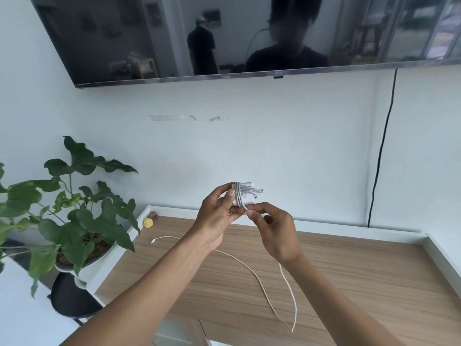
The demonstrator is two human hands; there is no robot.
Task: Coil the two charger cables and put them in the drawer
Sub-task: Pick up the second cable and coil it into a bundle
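One charger [247,197], two cables.
My left hand [214,216] grips it; my right hand [277,233] pinches the wrapped cable [239,196]; the loose cable [249,268] lies on the counter [349,270] below.

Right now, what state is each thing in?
Charger, held up, cable wound round it.
Left hand, grips charger.
Right hand, pinches that cable.
Second cable, uncoiled on table.
TV, off.
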